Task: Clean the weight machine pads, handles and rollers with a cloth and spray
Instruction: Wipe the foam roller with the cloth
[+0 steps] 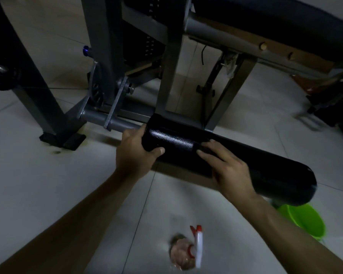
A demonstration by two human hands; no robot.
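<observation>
A long black padded roller (265, 175) sticks out from the weight machine's grey bar (115, 121), low over the tiled floor. My left hand (135, 151) grips the roller's left end, thumb on the near side and fingers wrapped over the end. My right hand (228, 169) lies across the roller's middle with fairly straight fingers pressing a darker matte patch (201, 147); it may be a dark cloth, I cannot tell. A spray bottle (194, 250) with a white and red trigger head sits on the floor below my hands, blurred.
A green bucket (307, 220) stands on the floor under the roller's right end. The machine's grey frame legs (168, 76) and black foot (61, 139) rise behind the roller. A black bench pad (275, 18) runs across the upper right. Dark objects sit at far right.
</observation>
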